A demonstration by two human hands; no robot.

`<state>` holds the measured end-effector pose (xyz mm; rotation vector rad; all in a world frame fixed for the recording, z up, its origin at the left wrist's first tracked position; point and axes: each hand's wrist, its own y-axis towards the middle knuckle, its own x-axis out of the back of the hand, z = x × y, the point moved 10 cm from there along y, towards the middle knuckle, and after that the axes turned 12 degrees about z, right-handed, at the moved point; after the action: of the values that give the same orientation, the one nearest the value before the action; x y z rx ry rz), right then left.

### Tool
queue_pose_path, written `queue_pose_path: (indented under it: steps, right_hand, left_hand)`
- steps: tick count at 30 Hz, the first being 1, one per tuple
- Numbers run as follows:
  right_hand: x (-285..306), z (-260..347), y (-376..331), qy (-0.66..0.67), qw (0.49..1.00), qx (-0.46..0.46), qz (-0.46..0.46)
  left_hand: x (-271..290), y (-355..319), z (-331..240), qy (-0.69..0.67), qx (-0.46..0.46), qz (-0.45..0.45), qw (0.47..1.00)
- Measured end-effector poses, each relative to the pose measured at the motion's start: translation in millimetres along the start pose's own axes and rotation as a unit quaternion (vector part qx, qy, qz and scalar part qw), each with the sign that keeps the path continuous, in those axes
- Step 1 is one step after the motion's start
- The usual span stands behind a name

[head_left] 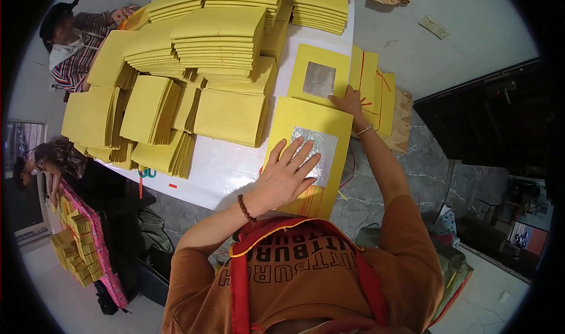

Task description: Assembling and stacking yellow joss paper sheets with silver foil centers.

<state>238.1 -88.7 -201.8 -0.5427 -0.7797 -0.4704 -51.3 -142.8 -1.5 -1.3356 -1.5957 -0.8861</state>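
Orange-brown shirt and red apron straps are framed at six o'clock, with both bare hands stretched over a white-topped table. At the table's near corner, a yellow sheet is covered in part by the left hand — palm down, fingers parted, nothing clasped — its fingers laid over a shiny silver patch. That sheet's long axis is aligned nearly twelve to six, tipped slightly toward one and seven, with orange-red streaks shown at its near end. A second yellow sheet, marked with a dull grey square, is placed at one o'clock from the left hand, just beyond the first; whether the edges overlap cannot be told. Its four-o'clock corner is touched by the right hand, clearly the nearer of the two, from which that sheet is spread toward ten and the silver patch toward seven; whether the corner is pinched or merely pressed cannot be told. Yellow bundles bound with red cord are seen just past the right hand at two o'clock, while tall yellow stacks are banked toward eleven from the left.
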Motion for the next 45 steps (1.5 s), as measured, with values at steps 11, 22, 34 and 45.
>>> queue_pose_path:
  steps: [11,22,34,45]
  right_hand:
    - [-5.7,-18.8,15.9,0.032,0.999,0.009,0.04]
    - [-45.9,-61.6,54.8,0.325,0.942,-0.007,0.078]
    - [-27.2,-16.4,28.0,0.306,0.95,0.036,0.057]
    - [52.2,41.7,-123.7,0.438,0.888,0.105,-0.091]
  left_hand:
    - [0.1,-6.1,-1.2,0.005,-0.01,-0.066,0.998]
    - [4.9,-8.0,0.0,-0.01,-0.015,-0.058,0.998]
    - [0.1,-9.6,-0.5,0.028,-0.009,-0.052,0.998]
    - [-6.6,-8.2,-2.5,0.024,-0.023,-0.076,0.997]
